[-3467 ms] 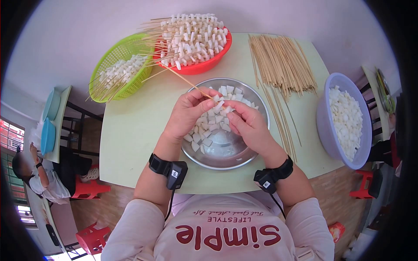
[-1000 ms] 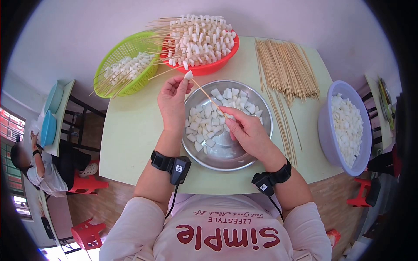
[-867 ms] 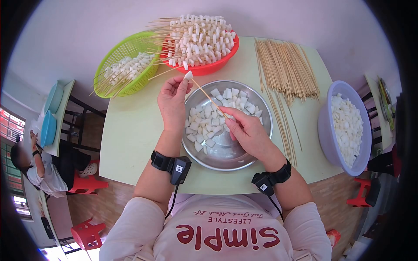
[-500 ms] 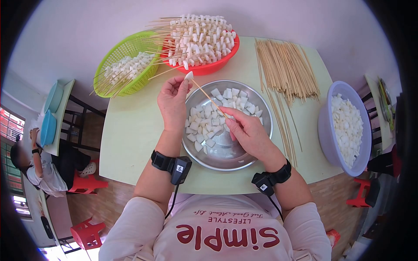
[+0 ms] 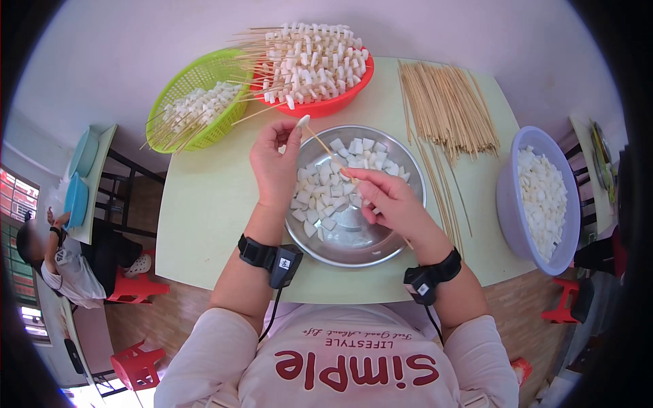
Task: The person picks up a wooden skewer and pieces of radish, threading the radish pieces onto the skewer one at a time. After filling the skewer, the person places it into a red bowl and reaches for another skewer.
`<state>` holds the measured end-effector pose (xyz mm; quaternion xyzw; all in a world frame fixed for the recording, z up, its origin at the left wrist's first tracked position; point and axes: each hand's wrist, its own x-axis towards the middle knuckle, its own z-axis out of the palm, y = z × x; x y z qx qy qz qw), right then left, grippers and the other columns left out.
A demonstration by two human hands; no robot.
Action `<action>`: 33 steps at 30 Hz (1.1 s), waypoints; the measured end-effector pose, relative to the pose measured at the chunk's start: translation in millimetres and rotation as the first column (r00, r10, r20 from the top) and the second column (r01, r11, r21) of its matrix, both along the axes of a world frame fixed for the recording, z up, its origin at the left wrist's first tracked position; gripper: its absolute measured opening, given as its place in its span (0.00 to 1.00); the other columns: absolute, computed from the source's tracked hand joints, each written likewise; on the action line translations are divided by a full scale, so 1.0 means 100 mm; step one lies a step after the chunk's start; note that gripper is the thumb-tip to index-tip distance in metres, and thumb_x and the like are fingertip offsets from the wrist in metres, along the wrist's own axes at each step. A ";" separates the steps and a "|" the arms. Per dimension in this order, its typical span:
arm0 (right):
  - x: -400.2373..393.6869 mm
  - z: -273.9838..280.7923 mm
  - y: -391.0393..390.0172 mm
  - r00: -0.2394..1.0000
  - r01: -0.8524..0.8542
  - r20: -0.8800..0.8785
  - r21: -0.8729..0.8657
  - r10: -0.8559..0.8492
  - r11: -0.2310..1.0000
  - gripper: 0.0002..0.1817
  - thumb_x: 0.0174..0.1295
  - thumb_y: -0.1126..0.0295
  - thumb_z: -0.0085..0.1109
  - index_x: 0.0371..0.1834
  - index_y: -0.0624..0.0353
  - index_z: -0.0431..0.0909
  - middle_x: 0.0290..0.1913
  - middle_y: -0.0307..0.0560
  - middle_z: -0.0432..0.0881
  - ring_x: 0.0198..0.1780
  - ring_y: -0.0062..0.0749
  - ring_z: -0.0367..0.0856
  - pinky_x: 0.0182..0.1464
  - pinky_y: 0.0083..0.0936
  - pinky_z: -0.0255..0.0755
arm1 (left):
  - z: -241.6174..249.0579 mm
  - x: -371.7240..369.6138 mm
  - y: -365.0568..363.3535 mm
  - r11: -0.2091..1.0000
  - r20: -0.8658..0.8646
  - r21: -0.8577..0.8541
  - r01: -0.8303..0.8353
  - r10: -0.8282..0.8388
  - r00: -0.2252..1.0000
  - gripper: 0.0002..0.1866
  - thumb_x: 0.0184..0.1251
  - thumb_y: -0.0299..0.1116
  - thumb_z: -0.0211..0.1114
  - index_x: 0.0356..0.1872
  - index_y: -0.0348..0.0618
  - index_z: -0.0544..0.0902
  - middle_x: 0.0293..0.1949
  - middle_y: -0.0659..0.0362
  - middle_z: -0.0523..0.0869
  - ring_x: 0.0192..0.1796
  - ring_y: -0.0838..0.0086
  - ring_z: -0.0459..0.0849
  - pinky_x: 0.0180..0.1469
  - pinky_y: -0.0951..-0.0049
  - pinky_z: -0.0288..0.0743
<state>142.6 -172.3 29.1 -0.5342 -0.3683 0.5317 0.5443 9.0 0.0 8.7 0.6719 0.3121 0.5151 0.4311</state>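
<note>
My left hand (image 5: 274,158) pinches a white piece (image 5: 303,122) at the upper tip of a wooden skewer (image 5: 322,144). My right hand (image 5: 389,198) is closed round the lower part of that skewer, whose end sticks out below the palm. Both hands are over a round metal bowl (image 5: 360,257) holding many cut white pieces (image 5: 328,188). Left of the bowl's rim is my left hand, while my right hand is above its right half.
Behind are a green basket (image 5: 163,112) and a red basket (image 5: 325,107) with loaded skewers. Bare skewers (image 5: 449,109) lie at the back right, near a purple tub (image 5: 507,204) of white pieces. A person (image 5: 68,265) sits at far left.
My left hand has shifted slightly right with the white piece. My right hand has moved a little right and turned, and the skewer's lower end now shows below it.
</note>
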 end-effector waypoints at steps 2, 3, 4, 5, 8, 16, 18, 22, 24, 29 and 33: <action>0.12 0.09 -0.04 0.988 -0.066 -0.141 -0.021 0.063 0.998 0.19 0.74 0.67 0.48 0.65 0.55 0.74 0.20 0.31 0.69 0.23 0.13 0.67 0.24 0.11 0.59 | 0.03 -0.01 -0.02 0.998 -0.071 0.064 -0.028 0.033 0.997 0.07 0.67 0.23 0.64 0.43 0.32 0.81 0.36 0.60 0.85 0.38 0.81 0.82 0.44 0.81 0.77; 0.16 0.11 -0.05 0.953 -0.133 -0.279 -0.032 0.119 0.991 0.19 0.74 0.67 0.48 0.65 0.55 0.74 0.21 0.31 0.69 0.23 0.12 0.67 0.23 0.09 0.58 | 0.04 -0.01 -0.04 0.992 -0.090 0.117 -0.036 0.046 0.995 0.07 0.67 0.24 0.65 0.42 0.32 0.81 0.35 0.61 0.85 0.38 0.81 0.82 0.44 0.81 0.77; 0.17 0.10 -0.05 0.954 -0.130 -0.276 -0.031 0.116 0.991 0.19 0.74 0.67 0.48 0.65 0.55 0.74 0.21 0.31 0.69 0.23 0.12 0.67 0.23 0.09 0.58 | 0.04 -0.01 -0.05 0.985 -0.106 0.170 -0.039 0.058 0.993 0.06 0.66 0.24 0.65 0.42 0.32 0.81 0.35 0.61 0.85 0.37 0.81 0.82 0.43 0.81 0.76; 0.17 0.08 -0.04 0.959 -0.120 -0.264 -0.037 0.106 0.992 0.19 0.74 0.67 0.48 0.65 0.55 0.73 0.22 0.31 0.69 0.23 0.12 0.67 0.23 0.09 0.58 | 0.02 0.00 -0.04 0.985 -0.100 0.171 -0.034 0.052 0.994 0.06 0.66 0.24 0.65 0.42 0.32 0.81 0.35 0.61 0.85 0.37 0.81 0.82 0.43 0.81 0.76; 0.06 -0.03 0.01 0.990 -0.044 -0.135 -0.022 0.041 0.999 0.19 0.74 0.67 0.48 0.65 0.55 0.73 0.23 0.31 0.70 0.23 0.12 0.67 0.23 0.09 0.58 | -0.09 0.02 0.04 0.996 -0.054 0.079 -0.039 0.043 0.998 0.06 0.64 0.23 0.64 0.41 0.35 0.82 0.33 0.59 0.85 0.37 0.79 0.82 0.43 0.78 0.77; 0.00 -0.14 0.03 0.986 -0.017 0.169 0.123 -0.004 0.992 0.19 0.73 0.67 0.49 0.62 0.62 0.74 0.24 0.35 0.73 0.22 0.16 0.70 0.24 0.19 0.66 | -0.11 0.01 0.05 0.980 0.033 -0.159 0.122 -0.119 0.992 0.11 0.72 0.27 0.61 0.50 0.32 0.81 0.41 0.60 0.84 0.44 0.80 0.81 0.51 0.79 0.75; -0.01 -0.19 0.04 0.987 -0.002 0.157 0.136 -0.019 0.991 0.19 0.73 0.67 0.49 0.62 0.62 0.74 0.23 0.36 0.73 0.21 0.16 0.69 0.24 0.19 0.66 | -0.14 -0.02 0.07 0.978 0.025 -0.171 0.119 -0.117 0.993 0.11 0.71 0.27 0.61 0.50 0.32 0.81 0.41 0.60 0.84 0.44 0.80 0.81 0.50 0.80 0.75; -0.01 -0.20 0.06 0.992 0.006 0.122 0.146 -0.024 0.989 0.18 0.72 0.67 0.49 0.62 0.62 0.75 0.21 0.36 0.72 0.20 0.17 0.69 0.23 0.20 0.66 | -0.15 -0.01 0.11 0.982 -0.008 -0.138 0.128 -0.130 0.991 0.10 0.72 0.27 0.61 0.49 0.32 0.81 0.40 0.61 0.83 0.42 0.80 0.81 0.46 0.80 0.76; 0.01 -0.16 0.04 0.994 -0.052 0.104 0.069 0.044 0.996 0.19 0.74 0.68 0.49 0.65 0.58 0.72 0.22 0.32 0.69 0.22 0.14 0.67 0.24 0.17 0.63 | -0.14 0.02 0.08 0.980 0.016 -0.147 0.131 -0.130 0.991 0.10 0.72 0.27 0.60 0.49 0.32 0.81 0.40 0.61 0.83 0.42 0.81 0.81 0.46 0.80 0.76; 0.00 -0.08 0.00 0.991 -0.050 0.123 0.048 0.044 0.998 0.18 0.73 0.67 0.50 0.64 0.57 0.75 0.20 0.32 0.70 0.21 0.13 0.67 0.24 0.16 0.63 | -0.12 -0.02 0.05 0.976 -0.217 0.215 -0.027 0.075 0.973 0.08 0.68 0.26 0.62 0.43 0.34 0.83 0.37 0.57 0.85 0.40 0.74 0.83 0.45 0.75 0.76; 0.00 -0.13 0.03 0.991 -0.036 0.127 0.070 0.027 0.997 0.18 0.73 0.66 0.49 0.63 0.57 0.75 0.20 0.31 0.71 0.21 0.12 0.68 0.24 0.14 0.62 | 0.02 0.01 -0.06 0.953 -0.281 0.301 -0.016 0.104 0.954 0.06 0.65 0.24 0.63 0.41 0.35 0.83 0.35 0.52 0.85 0.38 0.68 0.84 0.44 0.71 0.77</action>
